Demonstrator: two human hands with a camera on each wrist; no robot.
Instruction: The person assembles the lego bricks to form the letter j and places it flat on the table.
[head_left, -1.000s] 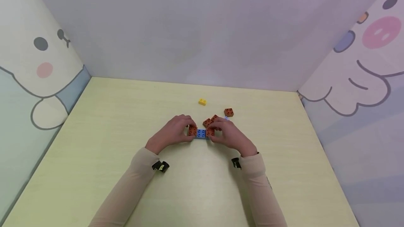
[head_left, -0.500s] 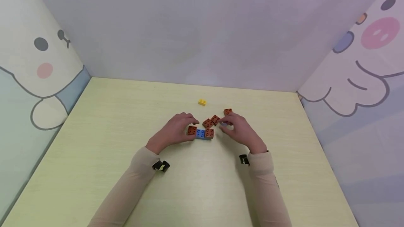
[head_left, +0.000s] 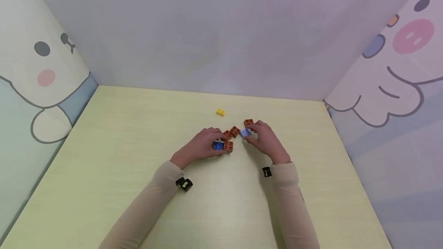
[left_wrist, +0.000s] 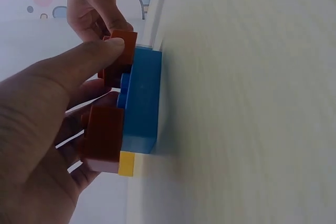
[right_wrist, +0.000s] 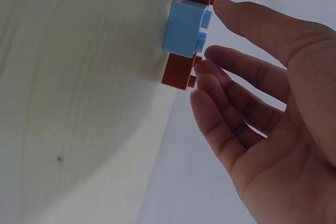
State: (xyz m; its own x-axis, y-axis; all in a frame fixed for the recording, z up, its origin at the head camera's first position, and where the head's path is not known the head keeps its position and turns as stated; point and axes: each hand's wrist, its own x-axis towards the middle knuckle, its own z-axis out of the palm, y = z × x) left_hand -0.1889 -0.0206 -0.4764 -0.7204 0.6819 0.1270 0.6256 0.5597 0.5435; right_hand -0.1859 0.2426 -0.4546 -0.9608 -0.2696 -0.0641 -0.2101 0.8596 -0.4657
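A long blue toy brick (left_wrist: 143,103) lies on the table with a reddish-brown brick (left_wrist: 104,135) on one end and another reddish-brown brick (head_left: 228,146) on the other. My left hand (head_left: 199,146) reaches over this joined piece. In the left wrist view its thumb presses the side of the far reddish-brown brick, its fingers curled behind. My right hand (head_left: 268,141) hovers at a light blue brick (right_wrist: 184,30), thumb and fingers apart around it. The right wrist view shows a gap between the thumb and that brick.
Two loose reddish-brown bricks (head_left: 235,131) lie just beyond the joined piece, one partly behind the left fingers. Another reddish-brown brick (head_left: 248,122) stands behind the light blue one. Farther back lies a small yellow brick (head_left: 220,112). Walls enclose the table (head_left: 138,110) at the back and sides.
My right hand has let go of the joined piece's right-hand brick and moved right to the light blue brick. My left hand has slid right along the joined piece.
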